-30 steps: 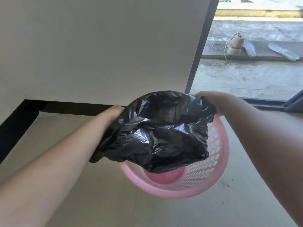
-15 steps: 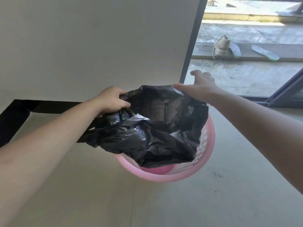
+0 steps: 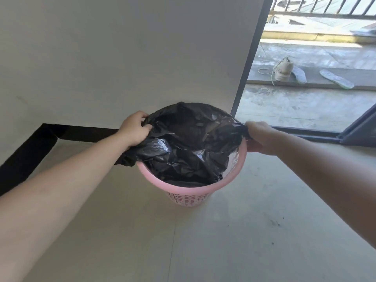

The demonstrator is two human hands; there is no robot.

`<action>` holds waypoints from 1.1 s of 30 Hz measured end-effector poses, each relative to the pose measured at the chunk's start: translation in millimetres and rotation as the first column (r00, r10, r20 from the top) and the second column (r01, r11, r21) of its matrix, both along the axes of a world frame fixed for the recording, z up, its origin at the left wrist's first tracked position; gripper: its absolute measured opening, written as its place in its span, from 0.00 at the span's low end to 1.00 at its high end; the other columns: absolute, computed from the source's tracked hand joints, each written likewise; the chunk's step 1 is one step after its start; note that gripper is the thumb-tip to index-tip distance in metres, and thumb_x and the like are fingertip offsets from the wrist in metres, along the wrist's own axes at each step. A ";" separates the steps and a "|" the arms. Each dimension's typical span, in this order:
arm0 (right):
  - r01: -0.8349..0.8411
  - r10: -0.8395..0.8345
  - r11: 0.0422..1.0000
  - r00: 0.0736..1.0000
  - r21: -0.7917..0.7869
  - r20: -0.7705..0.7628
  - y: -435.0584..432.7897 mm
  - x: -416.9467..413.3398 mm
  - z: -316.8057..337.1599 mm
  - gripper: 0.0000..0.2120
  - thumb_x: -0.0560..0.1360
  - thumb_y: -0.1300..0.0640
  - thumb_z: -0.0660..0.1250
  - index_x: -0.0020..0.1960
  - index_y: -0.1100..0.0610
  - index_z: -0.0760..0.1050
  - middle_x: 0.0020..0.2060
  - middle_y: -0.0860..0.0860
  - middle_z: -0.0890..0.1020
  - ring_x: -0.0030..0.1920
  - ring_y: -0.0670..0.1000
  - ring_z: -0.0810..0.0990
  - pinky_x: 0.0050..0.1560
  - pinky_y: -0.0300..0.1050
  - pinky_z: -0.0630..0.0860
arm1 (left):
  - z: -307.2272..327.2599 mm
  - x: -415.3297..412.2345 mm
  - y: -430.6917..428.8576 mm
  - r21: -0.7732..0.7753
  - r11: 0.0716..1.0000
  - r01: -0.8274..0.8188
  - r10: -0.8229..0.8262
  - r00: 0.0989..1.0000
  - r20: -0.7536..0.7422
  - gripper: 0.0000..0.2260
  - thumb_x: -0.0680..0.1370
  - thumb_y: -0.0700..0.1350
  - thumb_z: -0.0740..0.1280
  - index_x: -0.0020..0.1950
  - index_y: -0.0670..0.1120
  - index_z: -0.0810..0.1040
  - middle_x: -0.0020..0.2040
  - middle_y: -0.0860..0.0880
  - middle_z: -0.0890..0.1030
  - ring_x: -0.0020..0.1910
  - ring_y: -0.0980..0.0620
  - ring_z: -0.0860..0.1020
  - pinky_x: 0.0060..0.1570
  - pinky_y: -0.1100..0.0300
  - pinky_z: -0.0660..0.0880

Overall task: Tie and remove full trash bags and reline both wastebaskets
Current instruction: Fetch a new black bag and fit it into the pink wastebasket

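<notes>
One pink plastic wastebasket (image 3: 191,189) stands upright on the floor (image 3: 223,241), its mouth facing up and its perforated wall showing below a solid rim. Inside it sits a black trash bag (image 3: 189,147), crumpled and glossy, sunk into the basket. Only the bag's own folds can be seen in the opening. The bag's far edge rises above the basket's back rim, and on the left a flap of the plastic spills over the rim and hangs outside. The near rim is bare pink.

Both hands hold the bag's top edge. The left hand (image 3: 134,129) has its fingers curled into the plastic at the left side, above the rim. The right hand (image 3: 258,135) clamps a bunched bit of the edge at the right side, right at the rim. The hands are well apart, so the bag's mouth is drawn wide between them, with its long axis running left to right and the opening pointing upward.

The floor is smooth and pale grey, with a few dark specks to the right of the basket. Behind the basket is a plain light wall (image 3: 122,58) with a black baseboard (image 3: 30,151). To the right a dark door frame (image 3: 250,58) opens onto a concrete terrace, where a beige shoe (image 3: 283,71) with loose laces and two insoles (image 3: 335,79) lie on a step, and a metal railing (image 3: 325,7) stands beyond.
</notes>
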State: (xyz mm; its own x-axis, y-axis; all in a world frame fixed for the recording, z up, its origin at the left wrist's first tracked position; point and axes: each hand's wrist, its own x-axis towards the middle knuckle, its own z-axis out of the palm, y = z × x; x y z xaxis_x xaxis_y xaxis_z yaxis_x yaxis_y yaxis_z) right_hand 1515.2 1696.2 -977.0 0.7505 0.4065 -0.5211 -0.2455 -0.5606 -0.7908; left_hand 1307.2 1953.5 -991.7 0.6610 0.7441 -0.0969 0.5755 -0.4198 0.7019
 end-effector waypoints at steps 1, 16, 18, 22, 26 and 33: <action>-0.035 0.034 0.999 0.999 -0.038 -0.034 -5.3 0.9 -0.6 0.13 0.82 0.60 0.57 0.54 0.66 0.78 0.38 0.58 0.85 0.35 0.56 0.86 0.34 0.48 0.83 | 0.5 0.2 -1.8 0.032 0.999 0.000 0.000 1.000 -0.003 0.17 0.79 0.43 0.67 0.67 0.45 0.74 0.62 0.43 0.79 0.59 0.42 0.77 0.61 0.54 0.71; -0.479 0.715 0.678 0.253 -0.558 0.652 2.9 -49.2 48.2 0.32 0.77 0.49 0.58 0.79 0.53 0.57 0.68 0.53 0.75 0.67 0.57 0.72 0.67 0.56 0.69 | 59.9 -26.4 -57.8 0.337 0.765 0.548 -0.446 0.829 -0.336 0.14 0.73 0.62 0.71 0.53 0.57 0.81 0.49 0.59 0.81 0.52 0.53 0.79 0.53 0.55 0.75; -0.486 0.803 0.570 0.157 -0.663 0.575 -4.8 -59.4 38.2 0.29 0.76 0.51 0.63 0.77 0.53 0.63 0.56 0.50 0.81 0.56 0.54 0.79 0.52 0.49 0.76 | 54.6 -35.1 -63.5 0.397 0.729 0.558 -0.509 0.829 -0.231 0.05 0.75 0.48 0.72 0.50 0.55 0.82 0.47 0.56 0.81 0.50 0.51 0.79 0.52 0.55 0.74; -0.501 0.511 0.695 -0.160 -0.516 0.844 -36.5 -74.0 18.7 0.11 0.78 0.60 0.60 0.55 0.55 0.80 0.43 0.50 0.79 0.42 0.53 0.78 0.36 0.45 0.70 | 33.6 -64.4 -87.4 0.657 0.614 0.436 -0.618 0.784 0.058 0.04 0.76 0.45 0.68 0.49 0.47 0.80 0.41 0.51 0.80 0.39 0.50 0.78 0.39 0.50 0.77; -0.619 0.497 0.536 -0.317 -0.573 0.808 -78.2 -76.1 -3.5 0.06 0.75 0.58 0.64 0.50 0.58 0.76 0.39 0.51 0.77 0.36 0.54 0.75 0.36 0.47 0.74 | 3.4 -91.9 -112.9 0.814 0.193 0.548 -0.781 0.587 -0.210 0.15 0.76 0.54 0.70 0.51 0.43 0.77 0.34 0.49 0.75 0.30 0.49 0.74 0.24 0.56 0.71; -0.615 0.529 0.536 -0.289 -0.578 0.798 -92.0 -69.0 -21.9 0.04 0.78 0.65 0.62 0.47 0.61 0.75 0.38 0.54 0.75 0.34 0.55 0.74 0.34 0.43 0.69 | -10.8 -78.1 -102.1 0.886 0.128 0.447 -0.724 0.653 -0.224 0.04 0.76 0.35 0.70 0.49 0.41 0.78 0.35 0.45 0.73 0.30 0.46 0.70 0.28 0.51 0.72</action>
State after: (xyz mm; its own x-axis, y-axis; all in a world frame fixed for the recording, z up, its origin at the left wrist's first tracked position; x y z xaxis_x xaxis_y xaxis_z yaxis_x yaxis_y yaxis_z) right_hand 1446.2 1604.2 -998.9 -0.0849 0.9576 0.2753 0.9959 0.0901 -0.0065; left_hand 1229.1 1851.4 -1002.6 0.8230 -0.3171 0.4712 -0.2414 -0.9463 -0.2152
